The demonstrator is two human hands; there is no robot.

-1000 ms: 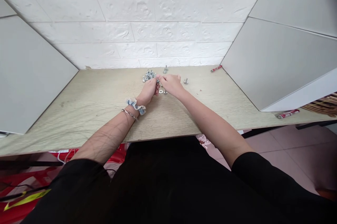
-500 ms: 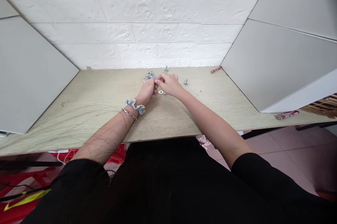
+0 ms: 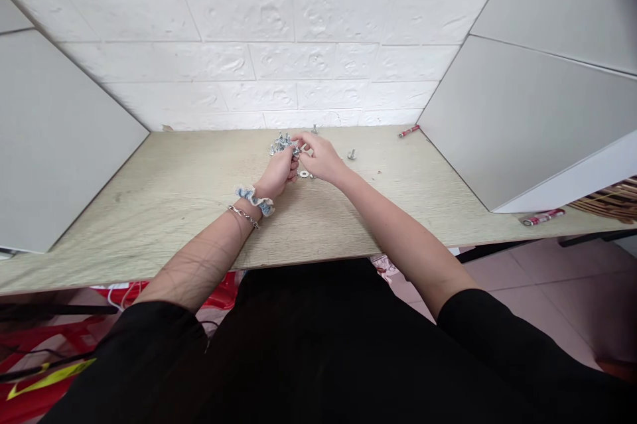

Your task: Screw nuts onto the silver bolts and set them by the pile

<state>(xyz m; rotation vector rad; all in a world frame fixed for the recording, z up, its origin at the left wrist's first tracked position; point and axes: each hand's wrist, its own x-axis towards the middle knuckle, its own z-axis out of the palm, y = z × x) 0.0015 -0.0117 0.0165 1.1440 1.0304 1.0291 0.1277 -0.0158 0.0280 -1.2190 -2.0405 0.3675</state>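
Note:
My left hand (image 3: 281, 170) is closed, with a small silver bolt (image 3: 296, 151) showing at its thumb and forefinger. Just to the right, my right hand (image 3: 323, 157) has its thumb and forefinger apart around the bolt's end; whether they touch it I cannot tell. Behind my left hand lies a pile of silver bolts (image 3: 280, 142). A flat washer (image 3: 304, 174) rests on the wooden tabletop (image 3: 318, 225) below the hands, with another small metal piece (image 3: 312, 176) beside it, partly hidden. One bolt (image 3: 352, 154) stands head-down to the right, and another (image 3: 314, 129) is behind my right hand.
A white brick-patterned wall (image 3: 279, 59) closes off the back. Grey panels stand at the left (image 3: 64, 145) and right (image 3: 527, 112). Two red tubes (image 3: 409, 131) (image 3: 543, 217) lie near the right panel, and a wicker item (image 3: 607, 202) is at the right edge.
My right thumb and forefinger have parted from their pinch at my left fingertips, so the bolt there now shows. My left hand stays nearly in place.

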